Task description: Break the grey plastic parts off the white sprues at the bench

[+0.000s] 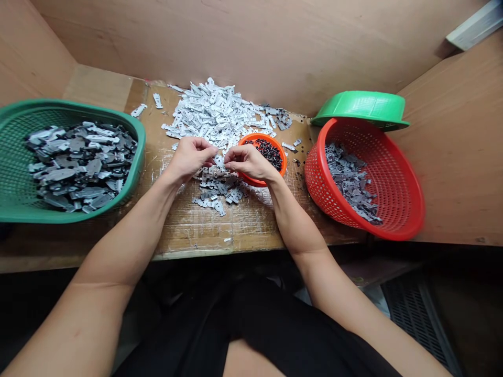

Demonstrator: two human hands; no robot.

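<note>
I see my left hand (pixel 192 156) and right hand (pixel 250 161) meeting fingertip to fingertip, both pinched on a small metal piece (pixel 220 168) just above the grey pile (pixel 218 191) on the surface (pixel 204 230); the orange bowl (pixel 260 136) sits just behind my right hand

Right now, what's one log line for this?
left hand, right hand: pinching metal piece | below: metal pile | nearby: orange bowl
</note>
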